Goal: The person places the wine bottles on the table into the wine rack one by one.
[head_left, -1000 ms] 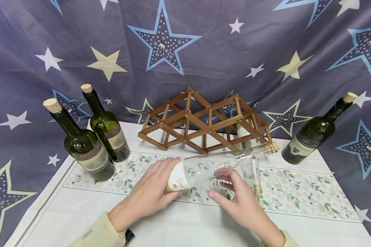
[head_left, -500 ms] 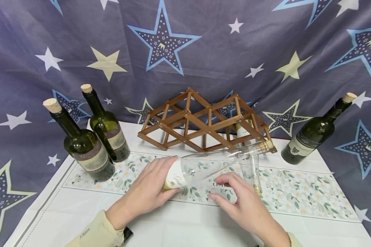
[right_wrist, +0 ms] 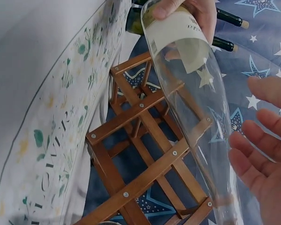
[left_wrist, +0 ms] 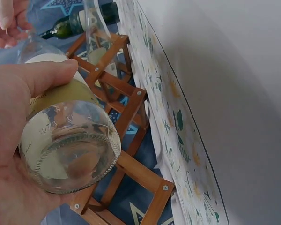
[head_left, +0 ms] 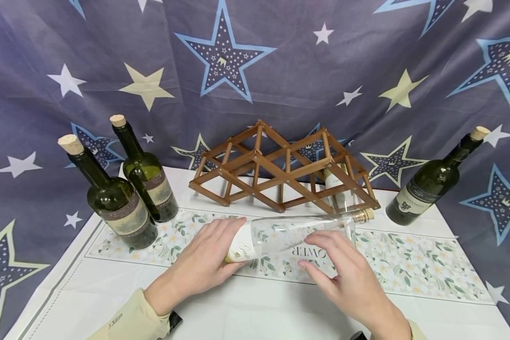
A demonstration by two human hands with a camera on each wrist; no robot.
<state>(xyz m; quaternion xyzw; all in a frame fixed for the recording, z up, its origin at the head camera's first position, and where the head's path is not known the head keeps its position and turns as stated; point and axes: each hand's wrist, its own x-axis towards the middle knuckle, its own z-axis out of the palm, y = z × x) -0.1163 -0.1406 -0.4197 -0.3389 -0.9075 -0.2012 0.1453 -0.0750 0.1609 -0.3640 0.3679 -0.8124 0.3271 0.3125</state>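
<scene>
A clear glass wine bottle [head_left: 280,234] with a white label and a cork lies sideways over the floral runner, its neck pointing right. My left hand [head_left: 210,252] grips it around the label near the base; in the left wrist view the round glass bottom [left_wrist: 72,150] faces the camera. My right hand [head_left: 344,274] is beside the bottle's shoulder with its fingers relaxed and spread, holding nothing. Just behind the bottle stands a wooden folding wine rack [head_left: 286,177]. Another clear bottle [head_left: 335,182] lies in the rack's right end, partly hidden by the held one.
Two dark green corked bottles, a nearer one [head_left: 121,215] and a farther one [head_left: 153,186], stand at the left. A third green bottle [head_left: 425,191] stands at the right. A floral runner [head_left: 416,269] crosses the white tablecloth [head_left: 255,311], and a star-patterned curtain [head_left: 280,71] hangs behind.
The held bottle's neck has shifted slightly left and dipped toward the near side. My right hand has moved a little to the right. My left hand keeps its grip on the label.
</scene>
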